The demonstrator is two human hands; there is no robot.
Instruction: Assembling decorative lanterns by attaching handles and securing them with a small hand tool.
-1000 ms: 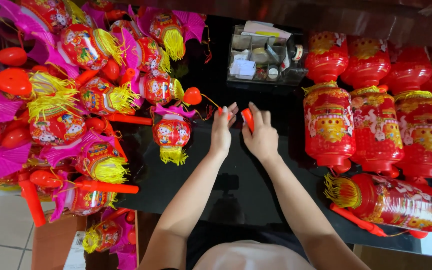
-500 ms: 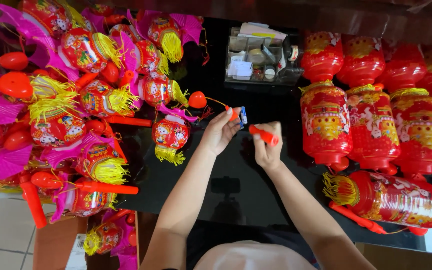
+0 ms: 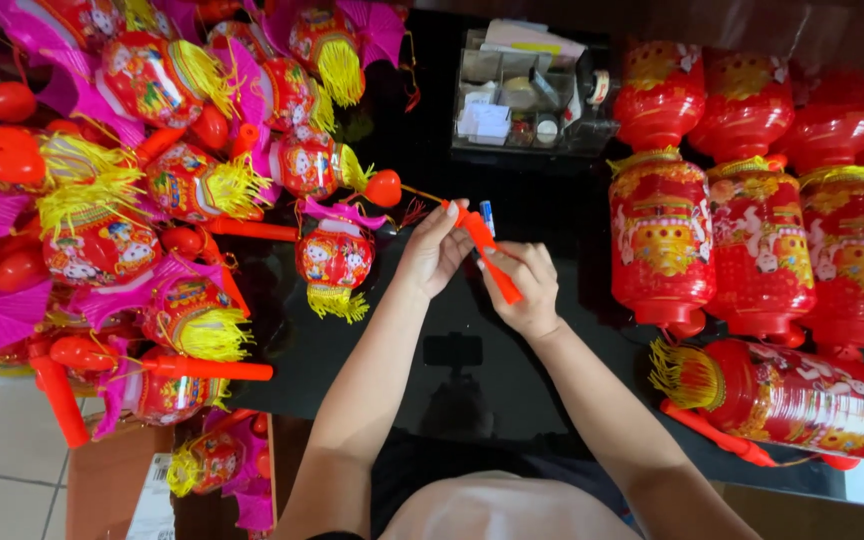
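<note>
Over the black bench (image 3: pixel 512 360), mid-frame, both hands meet on a red stick handle (image 3: pixel 492 262). Right hand (image 3: pixel 524 290) has its grip closed round the stick's lower part; left hand (image 3: pixel 434 252) pinches the upper end, by a small blue-white piece (image 3: pixel 488 217). Small red lantern (image 3: pixel 334 260) lies just left; big red lanterns (image 3: pixel 664 240) stand right; clear organiser box (image 3: pixel 527 95) behind.

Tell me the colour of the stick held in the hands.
Orange-red; the stick shows best in the head view.
</note>
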